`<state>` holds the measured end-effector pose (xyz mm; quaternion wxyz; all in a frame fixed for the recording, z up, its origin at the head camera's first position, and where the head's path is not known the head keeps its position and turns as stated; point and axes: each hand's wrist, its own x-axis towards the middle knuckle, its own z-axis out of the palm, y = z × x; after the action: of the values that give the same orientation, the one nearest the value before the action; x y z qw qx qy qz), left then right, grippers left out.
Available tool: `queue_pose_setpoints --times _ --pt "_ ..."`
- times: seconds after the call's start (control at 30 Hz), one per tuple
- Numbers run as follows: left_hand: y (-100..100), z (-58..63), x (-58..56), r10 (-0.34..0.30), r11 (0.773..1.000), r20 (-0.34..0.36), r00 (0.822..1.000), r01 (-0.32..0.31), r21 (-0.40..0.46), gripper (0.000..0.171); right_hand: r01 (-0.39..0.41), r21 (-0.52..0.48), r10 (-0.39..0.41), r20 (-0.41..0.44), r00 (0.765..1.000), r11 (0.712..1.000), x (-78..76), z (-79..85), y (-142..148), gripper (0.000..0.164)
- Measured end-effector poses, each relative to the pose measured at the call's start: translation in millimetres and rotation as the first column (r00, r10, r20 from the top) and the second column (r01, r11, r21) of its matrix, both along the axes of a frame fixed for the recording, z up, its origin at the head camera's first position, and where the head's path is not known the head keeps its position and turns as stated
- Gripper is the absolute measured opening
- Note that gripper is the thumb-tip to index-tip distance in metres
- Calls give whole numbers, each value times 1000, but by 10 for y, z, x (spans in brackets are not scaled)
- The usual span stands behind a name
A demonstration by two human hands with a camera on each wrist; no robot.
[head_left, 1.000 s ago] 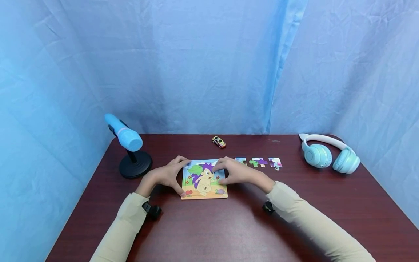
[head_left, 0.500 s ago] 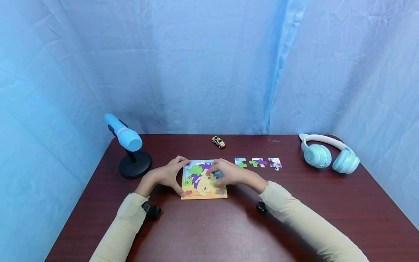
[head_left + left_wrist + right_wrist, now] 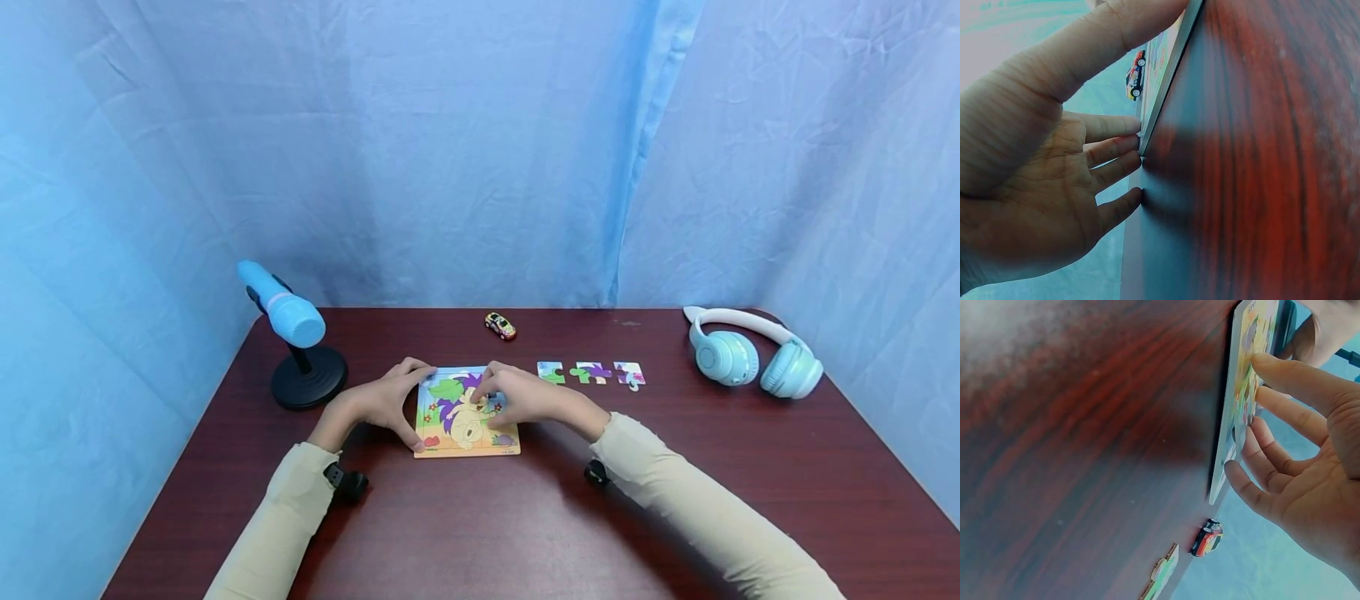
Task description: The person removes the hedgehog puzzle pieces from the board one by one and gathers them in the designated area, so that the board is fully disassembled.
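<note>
A jigsaw puzzle board [image 3: 466,452], showing a purple-haired hedgehog and a green leaf, lies on the table before both hands. At its left side, the left hand [image 3: 386,402] spreads thumb and forefinger to the near and far corners. The left wrist view shows that hand's fingers [image 3: 1113,128] nearly straight, touching the board's edge and the table. Over the board's right half, the right hand [image 3: 525,396] rests its thumb and fingertips on the picture. A gap separates its thumb and forefinger, with no lifted piece visible between them. The palm hides the board's upper right part.
Three loose jigsaw pieces [image 3: 590,372] lie in a row right of the board. Behind it stands a toy car [image 3: 500,326]. A blue microphone [image 3: 295,320] on a black stand [image 3: 309,378] is at left, headphones [image 3: 727,357] at right. Blue cloth [image 3: 450,167] encloses the table.
Between one second and half a second ago, the right hand slid left, from the board's right side toward its middle. Since then it has stayed nearly still. The left hand holds its place.
</note>
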<state>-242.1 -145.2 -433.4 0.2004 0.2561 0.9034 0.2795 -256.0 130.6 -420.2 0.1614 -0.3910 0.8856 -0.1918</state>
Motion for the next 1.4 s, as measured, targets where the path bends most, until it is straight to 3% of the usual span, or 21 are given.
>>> queue_pose_setpoints --times 0.37,0.93,1.4 --pt "17 1 -10 12 1000 4 1000 -12 -23 120 -53 14 53 -26 998 998 -28 41 1 32" --pt "21 -25 -10 23 999 -4 1000 -23 -32 120 -54 73 57 -39 998 996 -31 79 55 49" --pt "21 -13 -4 21 1000 0 1000 -21 -18 120 -38 131 49 -82 995 991 19 95 62 49"
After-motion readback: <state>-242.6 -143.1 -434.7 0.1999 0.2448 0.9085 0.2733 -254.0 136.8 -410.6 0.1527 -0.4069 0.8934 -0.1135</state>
